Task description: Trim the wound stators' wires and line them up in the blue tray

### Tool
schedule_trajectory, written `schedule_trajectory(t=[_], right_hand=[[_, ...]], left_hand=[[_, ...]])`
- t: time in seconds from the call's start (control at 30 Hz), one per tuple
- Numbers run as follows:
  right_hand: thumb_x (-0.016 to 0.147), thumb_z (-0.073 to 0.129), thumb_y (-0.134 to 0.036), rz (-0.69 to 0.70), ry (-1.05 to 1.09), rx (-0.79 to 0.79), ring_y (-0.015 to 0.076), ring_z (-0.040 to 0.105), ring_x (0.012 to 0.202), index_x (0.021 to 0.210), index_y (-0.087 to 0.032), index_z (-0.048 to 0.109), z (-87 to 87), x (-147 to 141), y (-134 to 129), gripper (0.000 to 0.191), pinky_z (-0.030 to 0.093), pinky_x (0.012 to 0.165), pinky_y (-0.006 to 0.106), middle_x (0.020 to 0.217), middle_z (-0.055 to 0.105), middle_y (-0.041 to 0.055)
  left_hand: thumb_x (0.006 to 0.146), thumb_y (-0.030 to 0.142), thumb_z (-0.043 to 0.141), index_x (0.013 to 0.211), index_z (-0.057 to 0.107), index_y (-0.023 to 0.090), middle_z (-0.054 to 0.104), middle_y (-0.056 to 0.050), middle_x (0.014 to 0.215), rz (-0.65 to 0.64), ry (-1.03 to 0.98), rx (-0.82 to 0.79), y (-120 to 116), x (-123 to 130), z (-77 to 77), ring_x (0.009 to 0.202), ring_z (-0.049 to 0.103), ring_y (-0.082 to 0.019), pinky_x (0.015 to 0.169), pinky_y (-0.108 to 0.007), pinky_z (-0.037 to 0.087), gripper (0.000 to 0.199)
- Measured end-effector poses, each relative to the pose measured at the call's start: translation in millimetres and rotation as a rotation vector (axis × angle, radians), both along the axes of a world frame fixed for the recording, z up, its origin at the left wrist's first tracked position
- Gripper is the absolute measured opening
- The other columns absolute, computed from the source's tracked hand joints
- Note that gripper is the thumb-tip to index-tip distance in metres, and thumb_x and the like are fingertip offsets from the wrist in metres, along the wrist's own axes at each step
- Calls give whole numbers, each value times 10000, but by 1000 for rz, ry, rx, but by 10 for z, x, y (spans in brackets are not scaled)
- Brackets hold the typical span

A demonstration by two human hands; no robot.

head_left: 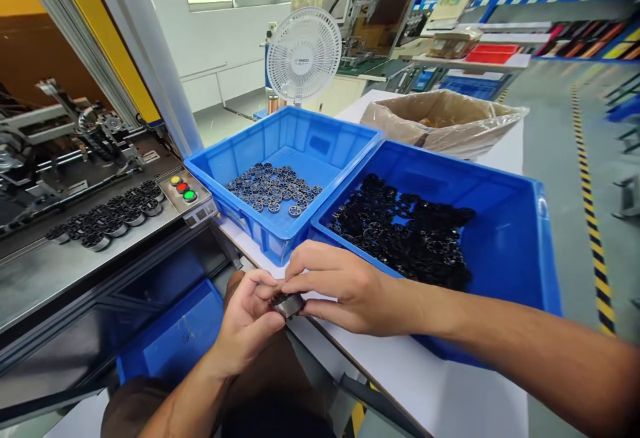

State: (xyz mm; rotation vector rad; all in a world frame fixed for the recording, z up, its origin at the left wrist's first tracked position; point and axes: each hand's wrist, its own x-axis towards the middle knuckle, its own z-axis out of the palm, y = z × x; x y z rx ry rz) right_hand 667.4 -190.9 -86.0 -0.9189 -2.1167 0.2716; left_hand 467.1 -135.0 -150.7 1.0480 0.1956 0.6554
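A round metal part with a silver rim and black inside (pixel 289 305) is held between both hands above the table's edge. My left hand (pixel 250 315) is closed around its left side, the thumb along the lower rim. From the right, my right hand (pixel 345 288) grips the same part, fingertips over its top and thumb at its side. Beyond the hands, a blue bin (pixel 240 215) contains many small metal rings with spokes (pixel 274 188). The blue bin on the right (pixel 520 225) holds a heap of black plastic pieces (pixel 410 238).
On the left, finished-looking round parts (pixel 115 215) sit in rows on a machine bed (pixel 30 271), beside yellow, red and green buttons (pixel 183 187). A white fan (pixel 304 55) stands behind the bins. A plastic-lined box (pixel 450 121) is at the back. Another blue bin (pixel 175 338) lies below.
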Motion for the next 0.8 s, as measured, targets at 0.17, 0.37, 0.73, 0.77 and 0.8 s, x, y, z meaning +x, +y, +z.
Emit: schedule_trajectory(t=[0.17, 0.37, 0.73, 0.77, 0.8], right_hand=[[924, 568, -95, -72, -100, 136, 221, 601, 843, 1017, -51, 675, -6, -48, -45, 149, 554, 723, 369, 872, 677, 146], [938, 554, -120, -79, -128, 83, 209, 595, 819, 1073, -108, 660, -19, -61, -56, 172, 533, 695, 348, 872, 658, 110], [926, 650, -371, -271, -270, 159, 270, 654, 1098, 1351, -200, 567, -506, 202, -38, 465, 566, 963, 381, 1258, 638, 110], [920, 655, -361, -282, -261, 168, 274, 658, 1096, 1363, -220, 566, -549, 232, -31, 473, 562, 973, 392, 1271, 637, 95], [916, 655, -348, -293, -248, 173, 280, 661, 1096, 1376, -242, 563, -580, 255, -24, 480, 557, 984, 405, 1285, 633, 82]], left_hand=[[805, 175, 780, 1156, 708, 280, 718, -69, 1267, 300, 138, 510, 56, -104, -4, 1197, 652, -234, 1010, -322, 504, 373], [823, 159, 757, 1182, 715, 259, 799, -44, 1066, 489, 217, 928, 59, -110, 65, 951, 757, -180, 873, -242, 583, 375], [902, 349, 656, 1097, 739, 186, 779, -75, 1145, 1102, 1048, 1252, 677, -1449, 408, 1025, 744, -213, 985, -318, 555, 267], [912, 363, 627, 1126, 731, 198, 772, -64, 1168, 1152, 1284, 1264, 837, -1714, 477, 1018, 744, -216, 985, -335, 553, 290], [908, 338, 615, 1133, 729, 176, 768, -89, 1172, 1174, 1389, 1242, 1002, -1960, 535, 990, 749, -241, 975, -372, 556, 300]])
